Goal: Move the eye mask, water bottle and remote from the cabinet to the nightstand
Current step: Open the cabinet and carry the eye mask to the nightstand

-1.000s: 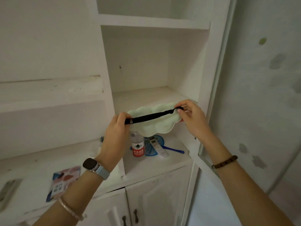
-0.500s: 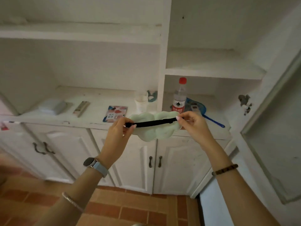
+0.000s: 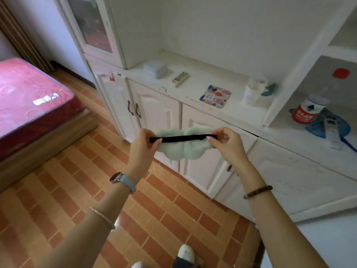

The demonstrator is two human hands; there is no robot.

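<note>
A pale green, cloud-shaped eye mask (image 3: 182, 151) with a black strap hangs in the air in front of the white cabinet (image 3: 160, 113). My left hand (image 3: 144, 147) pinches the strap's left end and my right hand (image 3: 227, 143) pinches its right end, pulling the strap taut. The water bottle (image 3: 307, 109), with a red cap and red label, stands in the cabinet's right niche. Beside it a white remote (image 3: 332, 132) lies on a blue mesh swatter. No nightstand is in view.
On the cabinet counter lie a grey box (image 3: 155, 69), a slim stick-like object (image 3: 180, 79), a patterned coaster (image 3: 215, 96) and a clear cup (image 3: 254, 91). A bed with a red mattress (image 3: 29, 99) stands at the left. The floor is orange tile.
The view has swung left and down, away from the cabinet niche toward the floor and bed. Both hands have kept hold of the eye mask and carried it away from the shelf.
</note>
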